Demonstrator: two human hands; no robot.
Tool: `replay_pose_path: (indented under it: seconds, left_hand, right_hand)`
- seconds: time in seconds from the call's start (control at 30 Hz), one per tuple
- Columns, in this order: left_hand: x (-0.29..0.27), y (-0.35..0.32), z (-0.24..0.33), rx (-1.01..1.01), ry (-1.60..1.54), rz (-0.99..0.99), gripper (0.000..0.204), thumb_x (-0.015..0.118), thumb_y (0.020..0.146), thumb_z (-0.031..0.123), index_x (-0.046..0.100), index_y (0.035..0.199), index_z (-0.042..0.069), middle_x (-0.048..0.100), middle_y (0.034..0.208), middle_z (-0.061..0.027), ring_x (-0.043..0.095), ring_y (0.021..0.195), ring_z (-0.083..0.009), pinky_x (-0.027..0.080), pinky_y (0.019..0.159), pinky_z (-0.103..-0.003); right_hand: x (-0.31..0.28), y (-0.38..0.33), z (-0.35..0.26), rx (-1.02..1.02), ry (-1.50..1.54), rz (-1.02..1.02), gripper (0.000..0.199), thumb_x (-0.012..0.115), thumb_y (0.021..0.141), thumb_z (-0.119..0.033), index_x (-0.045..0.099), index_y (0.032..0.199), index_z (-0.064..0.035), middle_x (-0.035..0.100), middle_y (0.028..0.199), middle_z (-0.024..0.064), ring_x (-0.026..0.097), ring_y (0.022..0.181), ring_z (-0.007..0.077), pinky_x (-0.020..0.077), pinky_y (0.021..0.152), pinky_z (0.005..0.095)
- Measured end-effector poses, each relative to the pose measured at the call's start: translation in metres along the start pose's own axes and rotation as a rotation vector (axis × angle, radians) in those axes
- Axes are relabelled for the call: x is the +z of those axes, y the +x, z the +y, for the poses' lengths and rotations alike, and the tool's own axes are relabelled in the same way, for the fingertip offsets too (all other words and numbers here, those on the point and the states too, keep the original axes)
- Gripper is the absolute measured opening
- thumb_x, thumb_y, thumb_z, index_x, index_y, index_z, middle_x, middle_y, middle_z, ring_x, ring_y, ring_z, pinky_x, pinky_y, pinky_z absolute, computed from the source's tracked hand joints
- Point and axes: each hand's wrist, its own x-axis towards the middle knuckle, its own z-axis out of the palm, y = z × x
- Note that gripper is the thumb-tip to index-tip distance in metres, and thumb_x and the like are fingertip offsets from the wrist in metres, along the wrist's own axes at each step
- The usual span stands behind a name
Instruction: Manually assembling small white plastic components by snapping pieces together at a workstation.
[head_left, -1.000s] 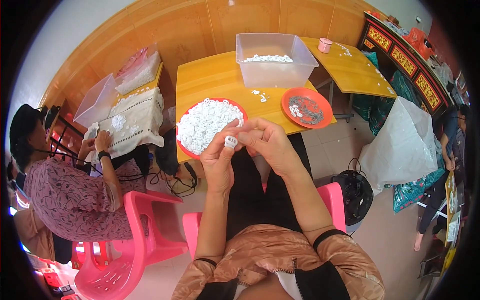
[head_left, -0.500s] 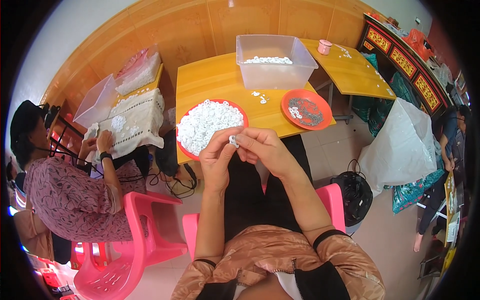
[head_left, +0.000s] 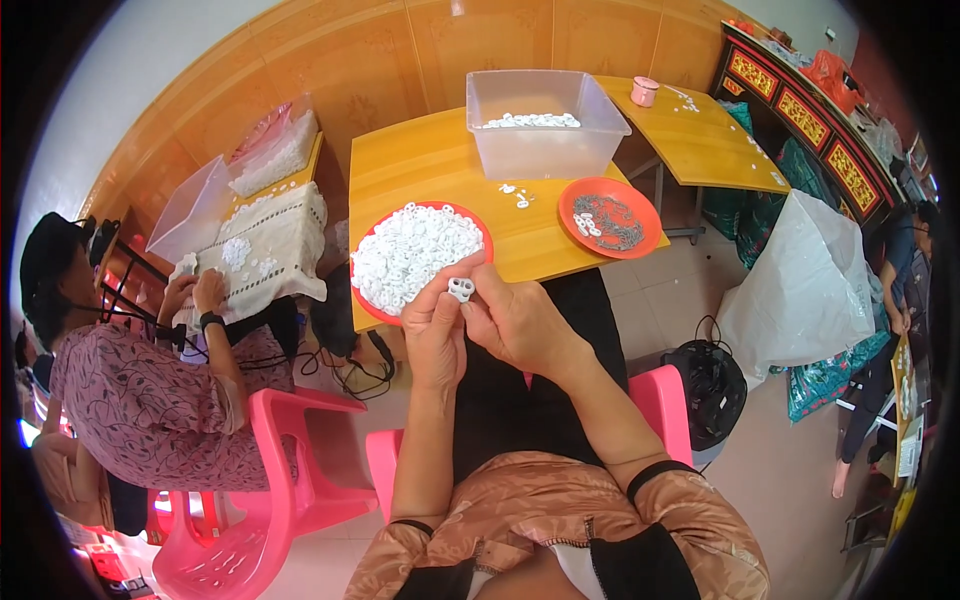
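Left hand [head_left: 435, 325]: centre of the frame, raised in front of the tabletop edge, thumb and fingertips pinching a small white plastic fitting [head_left: 461, 289].

Right hand [head_left: 515, 320]: just right of the left, touching it, fingertips closed on the same fitting from the other side.

White plastic fitting: held between both hands, just below the near rim of the red plate; its detail is too small to tell.

Red plate [head_left: 372, 303]: on the yellow tabletop [head_left: 420, 170], centre-left, heaped with small white plastic rings [head_left: 415, 250].

Orange plate [head_left: 645, 215]: right of the red plate, on the same tabletop, carrying dark small parts and a few white ones.

Clear plastic bin [head_left: 545, 125]: upper centre, behind both plates, a thin layer of white pieces on its bottom.

Loose white pieces [head_left: 517, 193]: scattered between the bin and the plates.

Second person [head_left: 140, 390]: left of the frame, seated on a pink plastic chair [head_left: 280, 480], hands at a cloth-covered surface strewn with white pieces.

White plastic bag [head_left: 800, 290]: right of the frame, standing on the floor.

Pink cup [head_left: 645, 91]: upper right, on a second yellow tabletop.
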Motion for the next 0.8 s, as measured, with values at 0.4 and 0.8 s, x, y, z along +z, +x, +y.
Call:
replay_pose_path:
  seconds: [0.4, 0.8]
  left_hand:
    - [0.025, -0.008, -0.010, -0.024, -0.017, 0.143, 0.034, 0.044, 0.096, 0.026, 0.051, 0.113, -0.003, 0.052, 0.123, -0.0193, 0.052, 0.113, -0.0281, 0.039, 0.100, -0.037]
    - [0.019, -0.009, -0.015, 0.003, -0.069, 0.118, 0.036, 0.044, 0.096, 0.026, 0.047, 0.118, -0.003, 0.054, 0.121, -0.0176, 0.050, 0.115, -0.0291, 0.037, 0.102, -0.038]
  right_hand:
    - [0.006, -0.002, 0.004, -0.017, -0.149, 0.113, 0.022, 0.055, 0.079, -0.012, 0.046, 0.095, 0.0014, 0.054, 0.059, 0.0134, 0.058, 0.051, 0.0307, 0.0464, 0.048, 0.0356]
    - [0.005, -0.004, 0.004, -0.080, -0.183, 0.132, 0.023, 0.059, 0.077, -0.014, 0.049, 0.093, 0.0004, 0.058, 0.063, 0.0125, 0.061, 0.056, 0.0291, 0.0474, 0.048, 0.0358]
